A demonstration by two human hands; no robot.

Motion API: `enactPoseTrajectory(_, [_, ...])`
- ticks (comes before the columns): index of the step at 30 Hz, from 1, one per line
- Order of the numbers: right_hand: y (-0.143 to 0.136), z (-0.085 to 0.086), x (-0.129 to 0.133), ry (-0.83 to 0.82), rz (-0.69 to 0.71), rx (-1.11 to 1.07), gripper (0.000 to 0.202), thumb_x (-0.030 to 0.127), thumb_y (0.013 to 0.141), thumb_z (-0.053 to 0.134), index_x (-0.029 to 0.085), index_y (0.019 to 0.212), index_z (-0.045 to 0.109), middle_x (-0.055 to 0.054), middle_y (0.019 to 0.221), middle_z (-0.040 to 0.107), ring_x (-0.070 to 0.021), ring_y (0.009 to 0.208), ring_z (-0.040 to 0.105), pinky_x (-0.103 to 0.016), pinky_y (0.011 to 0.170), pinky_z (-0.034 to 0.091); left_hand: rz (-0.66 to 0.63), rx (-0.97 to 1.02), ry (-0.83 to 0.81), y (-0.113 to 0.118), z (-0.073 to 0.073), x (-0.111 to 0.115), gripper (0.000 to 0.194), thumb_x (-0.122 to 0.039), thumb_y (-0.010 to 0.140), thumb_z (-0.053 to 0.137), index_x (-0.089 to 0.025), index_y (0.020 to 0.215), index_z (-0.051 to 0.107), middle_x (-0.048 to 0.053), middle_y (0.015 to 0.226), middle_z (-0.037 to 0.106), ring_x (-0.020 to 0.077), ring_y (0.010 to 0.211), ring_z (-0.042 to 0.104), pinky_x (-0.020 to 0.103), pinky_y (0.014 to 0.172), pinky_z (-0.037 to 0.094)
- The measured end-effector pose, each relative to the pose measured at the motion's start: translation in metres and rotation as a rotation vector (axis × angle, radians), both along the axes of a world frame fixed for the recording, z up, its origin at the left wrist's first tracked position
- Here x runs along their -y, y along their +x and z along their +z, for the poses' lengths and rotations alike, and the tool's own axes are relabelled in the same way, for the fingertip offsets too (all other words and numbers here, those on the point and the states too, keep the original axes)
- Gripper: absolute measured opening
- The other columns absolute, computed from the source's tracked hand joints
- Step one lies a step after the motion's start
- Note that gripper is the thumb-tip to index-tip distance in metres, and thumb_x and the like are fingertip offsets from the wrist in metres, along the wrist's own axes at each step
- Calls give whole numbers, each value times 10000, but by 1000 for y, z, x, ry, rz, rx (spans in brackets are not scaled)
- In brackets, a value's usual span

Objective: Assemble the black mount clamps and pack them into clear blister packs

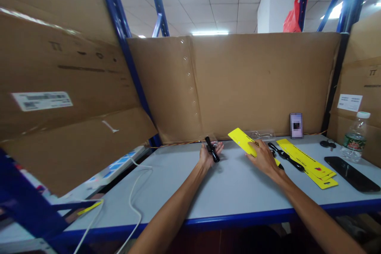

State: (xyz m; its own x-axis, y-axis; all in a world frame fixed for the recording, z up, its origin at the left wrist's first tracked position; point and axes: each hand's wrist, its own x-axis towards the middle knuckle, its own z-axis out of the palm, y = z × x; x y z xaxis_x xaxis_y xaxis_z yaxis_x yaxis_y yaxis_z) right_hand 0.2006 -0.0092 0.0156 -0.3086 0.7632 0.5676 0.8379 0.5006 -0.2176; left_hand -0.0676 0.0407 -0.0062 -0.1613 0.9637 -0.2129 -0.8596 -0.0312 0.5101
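Observation:
My left hand (pixel 204 155) is palm up over the table with its fingers partly spread. Across it lies a glossy black object (pixel 212 150), narrow in the middle and thicker at both ends, with what looks like clear plastic around it. My right hand (pixel 262 158) is closed on a long yellow card (pixel 241 139), gripping it from above with the far end tilted up to the left. Just right of that hand, a similar black object (pixel 286 156) rests beside several stacked yellow cards (pixel 309 162). The right fingertips are partly hidden.
A clear plastic package (pixel 260 134) and a phone (pixel 296 126) stand at the back cardboard wall (pixel 262 83). At right are keys (pixel 328 143), a water bottle (pixel 354 141) and a dark flat object (pixel 353 174). White cables (pixel 133 190) run by a power strip (pixel 119 168) at left.

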Motion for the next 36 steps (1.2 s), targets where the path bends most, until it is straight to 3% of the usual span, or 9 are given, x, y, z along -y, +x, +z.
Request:
enactPoseTrajectory(5, [-18,-12,13,53,99,73,474,367,890,672,238,1343,621,-140,1361,534,-290,1208,512,-399,1015,413,-53,-86,-33,10,-6,-3,626,-519,1019,146,-116,954,621,157,779,689,246,678,716,372,589,609])
enactPoseTrajectory(13, [-18,-11,11,44,-46,134,473,283,890,655,238,1358,605,-166,1377,503,-339,1252,454,-456,1005,376,-180,-176,-61,16,-12,-4,602,-535,1011,235,-99,1012,650,120,725,681,166,476,603,256,396,483])
enactPoseTrajectory(16, [-17,-10,9,10,-57,97,476,314,884,668,225,1348,614,-154,1349,532,-322,1234,478,-432,1016,380,-181,-181,-37,16,-12,-3,610,-579,999,238,-121,995,640,109,718,678,171,494,610,269,427,504])
enactPoseTrajectory(20, [-16,-6,12,-75,27,-90,472,362,877,663,231,1330,636,-127,1332,575,-285,1191,533,-393,1018,413,-113,-126,12,12,-9,-2,641,-652,970,219,-152,924,618,112,732,663,244,707,707,376,632,606])
enactPoseTrajectory(24, [-15,9,19,-282,417,-414,442,429,830,679,216,1217,704,-106,1219,675,-264,1064,621,-401,962,480,30,41,36,1,-2,-2,602,-686,943,295,-167,895,594,152,850,675,332,921,719,518,781,606])
enactPoseTrajectory(26, [-14,18,21,-503,591,-663,496,508,810,654,182,1181,704,-122,1152,706,-270,980,661,-399,845,539,94,96,34,-7,1,-3,620,-690,948,259,-169,877,588,162,888,673,336,974,712,523,802,606])
enactPoseTrajectory(28, [-13,22,20,-796,679,-915,551,572,831,561,156,1172,680,-133,1080,722,-263,885,693,-374,722,565,139,119,42,-15,3,-3,657,-687,954,199,-167,843,584,166,887,665,333,998,709,504,806,611])
enactPoseTrajectory(31, [-12,17,14,-1122,632,-1044,474,529,845,513,140,1055,681,-122,920,734,-228,765,698,-325,648,554,178,122,45,-25,4,-3,667,-672,962,172,-164,813,579,156,866,655,321,979,715,486,788,620])
enactPoseTrajectory(36, [-21,-13,0,-1137,477,-996,185,288,698,681,150,817,647,-22,687,680,-129,555,591,-214,511,427,193,121,8,-29,2,-3,626,-663,968,195,-168,851,559,159,929,663,306,950,722,485,750,626])
